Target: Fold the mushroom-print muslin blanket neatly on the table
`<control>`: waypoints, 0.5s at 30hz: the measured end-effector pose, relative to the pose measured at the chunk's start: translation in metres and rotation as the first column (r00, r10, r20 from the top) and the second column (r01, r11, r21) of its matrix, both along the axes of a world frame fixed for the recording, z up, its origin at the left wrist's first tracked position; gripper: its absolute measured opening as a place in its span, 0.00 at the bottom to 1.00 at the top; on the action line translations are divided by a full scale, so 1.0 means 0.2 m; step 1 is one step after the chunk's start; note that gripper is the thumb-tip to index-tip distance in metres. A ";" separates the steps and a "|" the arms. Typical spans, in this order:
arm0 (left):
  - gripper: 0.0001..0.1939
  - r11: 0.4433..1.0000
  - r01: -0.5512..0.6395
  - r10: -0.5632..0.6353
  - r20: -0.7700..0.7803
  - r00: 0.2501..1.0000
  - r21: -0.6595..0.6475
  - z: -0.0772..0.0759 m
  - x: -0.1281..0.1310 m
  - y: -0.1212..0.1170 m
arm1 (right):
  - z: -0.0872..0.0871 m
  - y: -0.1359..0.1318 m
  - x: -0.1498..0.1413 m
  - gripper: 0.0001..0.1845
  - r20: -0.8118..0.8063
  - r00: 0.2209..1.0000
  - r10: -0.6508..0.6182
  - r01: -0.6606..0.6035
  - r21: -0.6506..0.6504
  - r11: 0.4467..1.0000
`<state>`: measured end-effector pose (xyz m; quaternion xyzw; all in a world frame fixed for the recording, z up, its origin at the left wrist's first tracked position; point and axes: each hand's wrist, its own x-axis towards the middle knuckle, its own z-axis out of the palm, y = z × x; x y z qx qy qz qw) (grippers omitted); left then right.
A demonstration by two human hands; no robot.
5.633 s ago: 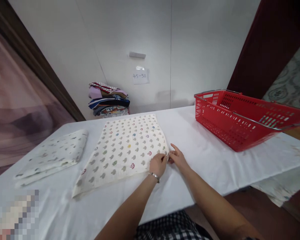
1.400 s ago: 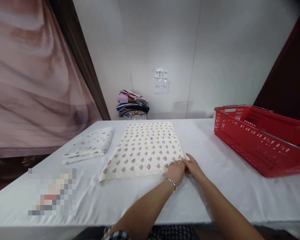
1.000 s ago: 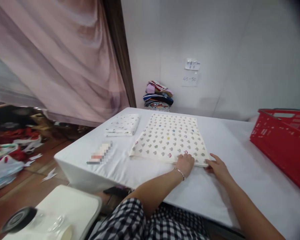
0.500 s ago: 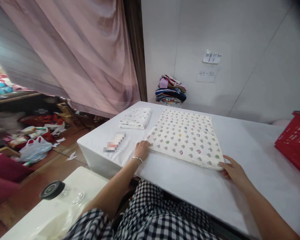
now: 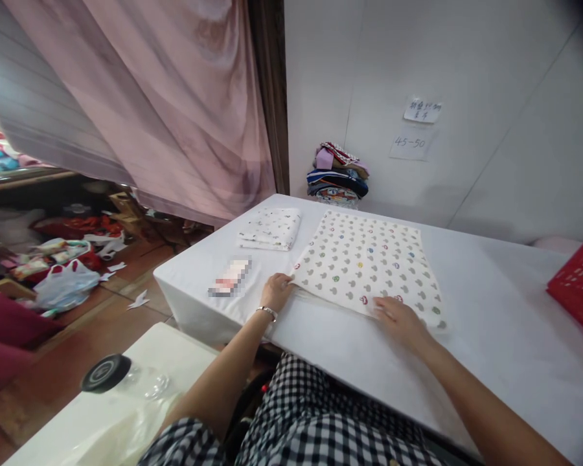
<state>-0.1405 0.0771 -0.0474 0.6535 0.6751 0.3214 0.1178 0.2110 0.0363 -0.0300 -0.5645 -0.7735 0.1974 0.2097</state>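
A white cloth (image 5: 369, 259) with grey mushroom-like shapes and a few coloured ones lies flat and folded in layers on the table before me. At its near left corner, my left hand (image 5: 276, 292) has its fingers closed on the fabric. My right hand (image 5: 401, 318), a little smeared by motion, is over the middle of the near edge with its fingers stretched out. Whether its fingertips press on the cloth I cannot tell. Left of this cloth lies a smaller folded white cloth (image 5: 271, 228) with a sparse dark print.
A blurred-out flat item (image 5: 230, 277) lies on the white table (image 5: 495, 291) near its left end. To the right stands a red basket (image 5: 578, 272). Folded clothes (image 5: 337, 175) are stacked by the wall. A clear jar with a black lid (image 5: 107, 373) lies on a lower white surface.
My right hand has left the near right corner and moved left along the near edge to its middle. My left hand stays at the left corner. The view has shifted slightly.
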 end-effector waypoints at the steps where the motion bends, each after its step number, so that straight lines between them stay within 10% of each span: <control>1: 0.07 1.000 -0.002 0.001 0.039 0.999 0.007 0.00 0.00 0.01 | 0.00 0.02 -0.10 0.19 -0.029 0.997 0.073 -0.074 -0.003 0.997; 8: 0.07 1.000 0.017 -0.016 0.181 0.983 -0.002 -0.02 0.01 0.03 | -0.02 0.20 -0.64 0.16 -0.001 0.958 0.287 -0.283 0.143 0.948; 15: 0.08 0.997 0.067 -0.074 0.284 0.956 0.034 -0.04 -0.03 0.02 | -0.07 0.29 -0.83 0.15 0.161 0.957 0.242 -0.270 0.188 0.944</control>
